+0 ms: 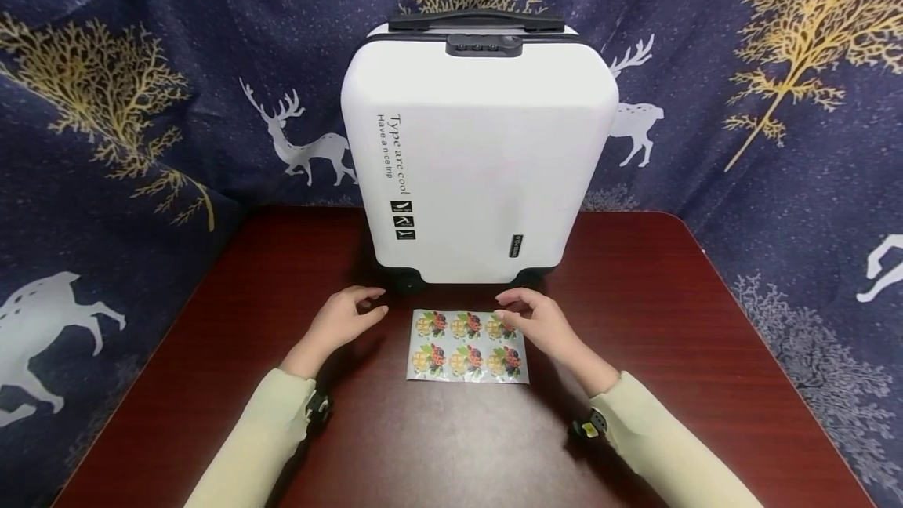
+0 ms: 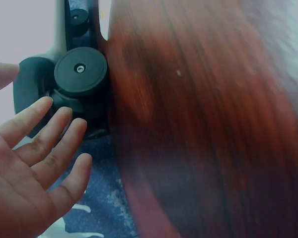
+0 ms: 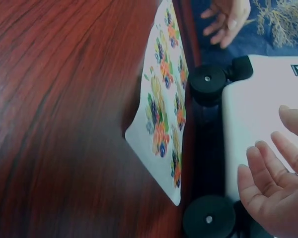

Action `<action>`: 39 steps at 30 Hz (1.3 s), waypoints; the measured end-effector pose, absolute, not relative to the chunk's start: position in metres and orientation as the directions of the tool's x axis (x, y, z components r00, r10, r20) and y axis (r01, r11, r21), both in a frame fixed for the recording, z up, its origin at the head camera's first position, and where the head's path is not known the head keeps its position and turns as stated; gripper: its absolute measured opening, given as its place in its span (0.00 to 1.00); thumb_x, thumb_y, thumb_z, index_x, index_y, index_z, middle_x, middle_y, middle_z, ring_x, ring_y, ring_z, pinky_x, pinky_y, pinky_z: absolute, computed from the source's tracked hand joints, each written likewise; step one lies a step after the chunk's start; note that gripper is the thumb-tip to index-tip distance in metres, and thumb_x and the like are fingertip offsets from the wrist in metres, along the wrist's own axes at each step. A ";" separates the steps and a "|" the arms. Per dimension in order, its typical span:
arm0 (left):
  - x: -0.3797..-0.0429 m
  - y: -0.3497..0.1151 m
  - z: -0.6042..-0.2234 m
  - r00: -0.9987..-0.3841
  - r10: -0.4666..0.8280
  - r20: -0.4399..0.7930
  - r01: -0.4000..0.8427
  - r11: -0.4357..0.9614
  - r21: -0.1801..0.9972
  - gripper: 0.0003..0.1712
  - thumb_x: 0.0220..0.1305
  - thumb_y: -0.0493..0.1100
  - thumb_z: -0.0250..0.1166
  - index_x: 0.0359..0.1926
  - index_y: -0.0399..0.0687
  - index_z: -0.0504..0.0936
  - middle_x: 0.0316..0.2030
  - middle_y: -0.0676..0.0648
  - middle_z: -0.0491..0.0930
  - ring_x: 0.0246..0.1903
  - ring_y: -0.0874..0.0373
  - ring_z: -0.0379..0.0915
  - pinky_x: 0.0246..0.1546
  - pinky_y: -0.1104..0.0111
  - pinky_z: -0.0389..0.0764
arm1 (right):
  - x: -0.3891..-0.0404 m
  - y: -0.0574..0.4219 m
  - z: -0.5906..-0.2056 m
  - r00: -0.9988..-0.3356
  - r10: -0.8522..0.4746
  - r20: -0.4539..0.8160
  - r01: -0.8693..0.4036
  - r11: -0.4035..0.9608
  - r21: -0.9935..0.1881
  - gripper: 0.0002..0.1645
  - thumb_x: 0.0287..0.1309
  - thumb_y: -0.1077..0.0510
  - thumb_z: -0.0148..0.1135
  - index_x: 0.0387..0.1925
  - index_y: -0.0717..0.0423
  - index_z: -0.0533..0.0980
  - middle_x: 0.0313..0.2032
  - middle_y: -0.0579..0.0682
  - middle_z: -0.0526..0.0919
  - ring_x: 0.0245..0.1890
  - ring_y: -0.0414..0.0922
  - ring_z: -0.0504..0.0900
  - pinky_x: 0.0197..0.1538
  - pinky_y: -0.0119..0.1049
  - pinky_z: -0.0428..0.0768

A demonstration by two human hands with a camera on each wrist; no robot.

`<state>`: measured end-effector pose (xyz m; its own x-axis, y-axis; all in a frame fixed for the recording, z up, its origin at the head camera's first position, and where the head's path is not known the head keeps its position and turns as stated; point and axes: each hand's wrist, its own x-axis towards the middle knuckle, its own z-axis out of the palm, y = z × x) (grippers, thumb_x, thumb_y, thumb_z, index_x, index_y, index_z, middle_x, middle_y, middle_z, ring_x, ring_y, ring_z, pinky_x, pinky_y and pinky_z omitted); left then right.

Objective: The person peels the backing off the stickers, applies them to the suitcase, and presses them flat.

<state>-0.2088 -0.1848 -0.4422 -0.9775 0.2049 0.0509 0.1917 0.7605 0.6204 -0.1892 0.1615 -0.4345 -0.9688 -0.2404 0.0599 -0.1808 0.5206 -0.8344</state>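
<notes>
A white sheet of round fruit-and-flower stickers (image 1: 467, 346) lies on the dark red table, its edges lifting slightly in the right wrist view. Behind it a white suitcase (image 1: 480, 171) stands upright on black wheels. My left hand (image 1: 347, 320) hovers left of the sheet, fingers loosely bent and holding nothing; in the left wrist view its fingertips overlap the wheel housing of the suitcase. The right hand (image 1: 542, 325) is over the sheet's upper right corner, thumb apart from the relaxed fingers, also with nothing held. In the right wrist view that hand (image 3: 283, 183) appears in front of the suitcase's white shell.
The wooden table (image 1: 451, 445) reaches back to a dark blue curtain (image 1: 212, 100) printed with white deer and golden trees. A black handle (image 1: 476, 20) and combination lock (image 1: 484, 45) sit atop the suitcase. Both wrists carry black straps with small cameras.
</notes>
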 end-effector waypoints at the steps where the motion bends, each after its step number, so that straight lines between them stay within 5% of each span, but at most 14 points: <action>1: -0.210 -0.184 -0.442 -0.977 0.208 0.045 0.190 0.757 0.626 0.24 0.67 0.46 0.64 0.59 0.36 0.82 0.58 0.33 0.82 0.52 0.41 0.82 0.56 0.48 0.82 | -0.190 0.159 -0.435 -0.967 -0.246 0.061 -0.186 0.525 -0.831 0.20 0.66 0.59 0.66 0.54 0.67 0.80 0.52 0.65 0.85 0.42 0.49 0.86 0.42 0.31 0.82; 9: -0.215 -0.176 -0.443 -0.975 0.224 0.016 0.182 0.750 0.636 0.23 0.67 0.46 0.64 0.58 0.37 0.83 0.57 0.33 0.82 0.51 0.42 0.83 0.55 0.50 0.83 | -0.192 0.144 -0.436 -0.955 -0.289 0.064 -0.220 0.549 -0.806 0.18 0.65 0.60 0.67 0.53 0.66 0.81 0.52 0.62 0.86 0.49 0.55 0.86 0.48 0.40 0.85; 18: -0.219 -0.169 -0.449 -0.962 0.270 -0.042 0.181 0.745 0.642 0.24 0.66 0.45 0.66 0.58 0.35 0.83 0.57 0.31 0.81 0.52 0.41 0.82 0.54 0.50 0.83 | -0.196 0.134 -0.442 -0.939 -0.343 0.021 -0.228 0.577 -0.784 0.19 0.65 0.56 0.68 0.54 0.63 0.82 0.50 0.60 0.87 0.46 0.53 0.86 0.40 0.35 0.82; 32: -0.235 -0.159 -0.460 -0.928 0.352 -0.125 0.189 0.731 0.656 0.25 0.66 0.44 0.66 0.59 0.33 0.81 0.54 0.34 0.85 0.53 0.43 0.81 0.55 0.53 0.82 | -0.208 0.116 -0.448 -0.928 -0.366 -0.067 -0.169 0.575 -0.801 0.19 0.65 0.59 0.67 0.55 0.64 0.81 0.51 0.61 0.87 0.47 0.53 0.85 0.43 0.37 0.83; 39: -0.236 -0.153 -0.463 -0.924 0.344 -0.169 0.154 0.737 0.658 0.25 0.66 0.43 0.66 0.60 0.33 0.81 0.50 0.36 0.86 0.32 0.57 0.79 0.44 0.64 0.82 | -0.212 0.108 -0.454 -0.924 -0.372 -0.086 -0.166 0.594 -0.787 0.19 0.65 0.58 0.66 0.55 0.61 0.82 0.53 0.60 0.86 0.49 0.53 0.84 0.47 0.41 0.84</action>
